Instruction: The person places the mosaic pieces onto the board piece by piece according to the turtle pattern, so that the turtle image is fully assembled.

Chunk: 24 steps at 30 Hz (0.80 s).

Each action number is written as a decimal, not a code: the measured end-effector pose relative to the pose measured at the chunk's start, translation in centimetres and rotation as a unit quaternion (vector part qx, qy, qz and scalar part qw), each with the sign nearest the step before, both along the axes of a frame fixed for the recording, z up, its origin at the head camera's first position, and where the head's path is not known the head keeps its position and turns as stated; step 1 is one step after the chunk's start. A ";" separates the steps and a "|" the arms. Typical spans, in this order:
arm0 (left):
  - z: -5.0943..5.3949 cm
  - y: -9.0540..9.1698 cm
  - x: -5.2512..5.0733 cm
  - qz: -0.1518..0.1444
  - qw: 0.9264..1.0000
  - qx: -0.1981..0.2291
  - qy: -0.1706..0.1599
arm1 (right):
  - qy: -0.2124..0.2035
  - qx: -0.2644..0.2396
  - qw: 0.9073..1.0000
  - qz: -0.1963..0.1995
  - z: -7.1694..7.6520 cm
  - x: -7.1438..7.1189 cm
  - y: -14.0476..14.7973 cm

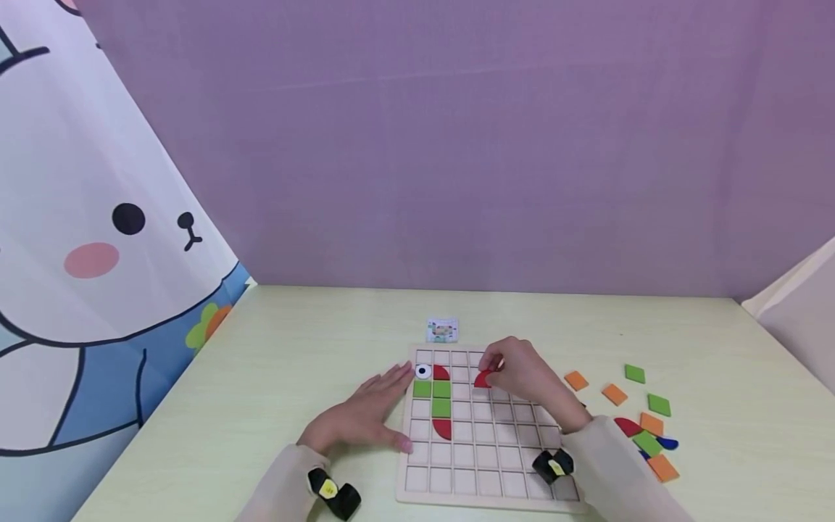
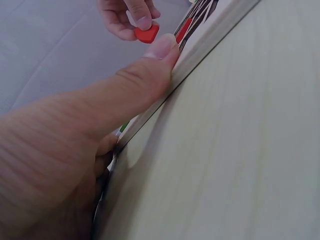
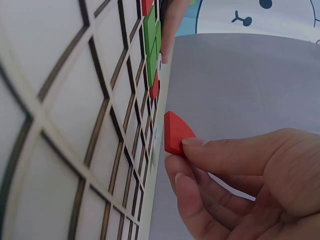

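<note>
A wooden grid board (image 1: 483, 502) lies on the table. My right hand (image 1: 525, 373) pinches a red quarter-circle tile (image 3: 175, 135) between thumb and fingers, just above the board's upper part. Along the board's left edge rests my left hand (image 1: 362, 415), fingers extended and thumb spread against the rim. In the left columns sit a round eye tile (image 1: 423, 372), a red quarter-circle tile (image 1: 441, 373) beside it, several green square tiles (image 1: 441, 408), and another red quarter-circle tile (image 1: 442, 429) below them.
Loose orange tiles (image 1: 615, 394) and green tiles (image 1: 659, 405) lie right of the board. Nearer, a small heap holds a red tile (image 1: 628, 426) and a blue tile (image 1: 668, 444), partly overlapped. A small printed card (image 1: 442, 330) lies behind the board. A purple curtain (image 1: 483, 159) hangs behind the table.
</note>
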<state>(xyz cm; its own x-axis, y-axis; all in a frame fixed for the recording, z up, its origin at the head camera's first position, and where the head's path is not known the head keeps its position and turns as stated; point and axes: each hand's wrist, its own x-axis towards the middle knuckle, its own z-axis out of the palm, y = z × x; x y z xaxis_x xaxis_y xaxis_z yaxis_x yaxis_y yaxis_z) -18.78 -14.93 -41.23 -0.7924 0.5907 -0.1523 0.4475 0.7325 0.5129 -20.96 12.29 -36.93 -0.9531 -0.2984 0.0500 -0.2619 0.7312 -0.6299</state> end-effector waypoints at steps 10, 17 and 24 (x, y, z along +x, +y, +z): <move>-0.2 0.4 -0.1 0.007 1.000 0.001 -0.004 | -0.013 -0.019 1.000 0.008 -0.8 -0.5 -1.1; -0.3 0.3 -0.1 0.009 1.000 0.000 -0.006 | -0.031 -0.020 0.999 0.005 -1.2 -0.7 -1.8; -0.1 0.2 0.0 0.007 1.000 0.001 -0.006 | -0.041 -0.017 0.999 0.008 -1.2 -0.8 -2.5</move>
